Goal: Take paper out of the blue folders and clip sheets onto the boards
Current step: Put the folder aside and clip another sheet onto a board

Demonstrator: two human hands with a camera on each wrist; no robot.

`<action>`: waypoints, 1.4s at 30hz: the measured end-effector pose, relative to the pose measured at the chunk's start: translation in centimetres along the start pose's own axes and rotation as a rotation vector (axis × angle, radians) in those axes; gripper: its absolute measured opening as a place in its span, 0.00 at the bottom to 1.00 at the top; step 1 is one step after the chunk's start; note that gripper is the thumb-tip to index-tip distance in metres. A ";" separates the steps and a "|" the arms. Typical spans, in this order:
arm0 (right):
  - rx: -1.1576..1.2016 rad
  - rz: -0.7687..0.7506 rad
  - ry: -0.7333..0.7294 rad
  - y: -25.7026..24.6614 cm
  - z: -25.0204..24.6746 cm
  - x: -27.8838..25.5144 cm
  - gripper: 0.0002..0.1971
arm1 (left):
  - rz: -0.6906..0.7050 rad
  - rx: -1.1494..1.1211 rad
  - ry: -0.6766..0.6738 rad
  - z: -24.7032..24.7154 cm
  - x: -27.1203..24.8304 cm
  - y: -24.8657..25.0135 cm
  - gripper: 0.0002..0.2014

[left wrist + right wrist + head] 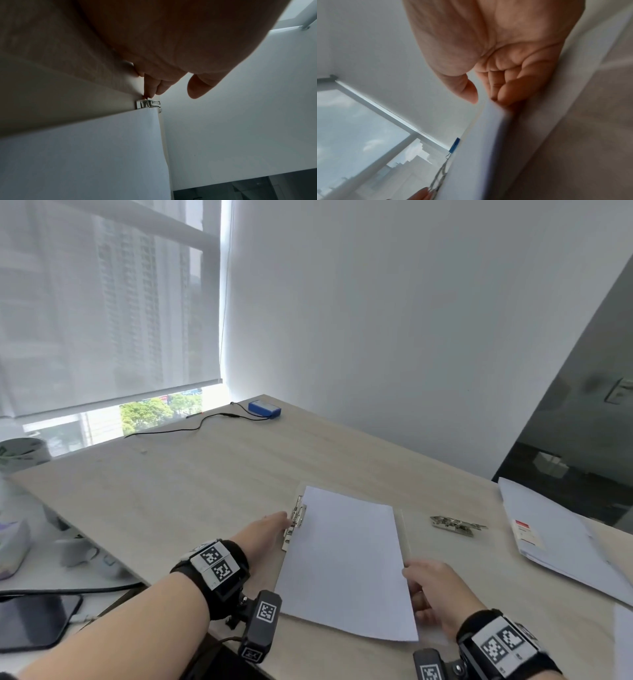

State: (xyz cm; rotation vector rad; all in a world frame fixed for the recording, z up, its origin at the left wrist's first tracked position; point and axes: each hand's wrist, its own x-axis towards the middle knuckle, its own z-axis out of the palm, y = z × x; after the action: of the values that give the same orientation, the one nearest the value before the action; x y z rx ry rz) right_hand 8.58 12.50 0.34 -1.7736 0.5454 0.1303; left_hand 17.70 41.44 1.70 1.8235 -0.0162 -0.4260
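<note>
The table [205, 474] is finished in pale, matt wood grain. The sheet [346, 559] is made of smooth, matt white paper. The clip [296, 517] is formed of bright, shiny metal, the board [403, 529] of clear plastic. The phone [34, 621] is faced in glossy black.

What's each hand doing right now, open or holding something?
Left hand: open, fingertips touching the metal clip.
Right hand: holding the paper sheet by its edge, fingers curled under it.
</note>
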 end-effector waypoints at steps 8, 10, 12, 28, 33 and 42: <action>-0.078 -0.036 0.031 0.8 -0.6 1.1 0.18 | -0.013 0.008 0.007 0.2 0.7 -0.7 0.19; -0.082 -0.037 0.028 0.9 -0.7 1.2 0.18 | -0.013 0.041 -0.005 0.2 0.8 -0.2 0.06; -0.093 -0.037 0.028 1.0 -0.9 1.3 0.18 | -0.010 0.078 -0.014 0.2 0.8 0.5 0.08; -0.040 -0.056 0.041 1.2 -0.8 1.3 0.14 | 0.079 -0.101 0.143 0.3 4.6 3.5 0.09; -0.052 -0.056 0.056 1.0 -0.9 1.2 0.12 | 0.108 0.000 0.128 -0.6 2.1 1.3 0.10; -0.070 -0.078 0.042 1.0 -0.7 1.2 0.13 | 0.097 0.120 0.102 -1.4 2.4 -1.3 0.17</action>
State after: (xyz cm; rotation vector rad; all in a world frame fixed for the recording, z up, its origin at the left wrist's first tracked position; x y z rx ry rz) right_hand 9.06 11.35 -0.77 -1.8671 0.5061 0.0588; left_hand 20.12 42.58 0.11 1.9513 -0.0608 -0.2685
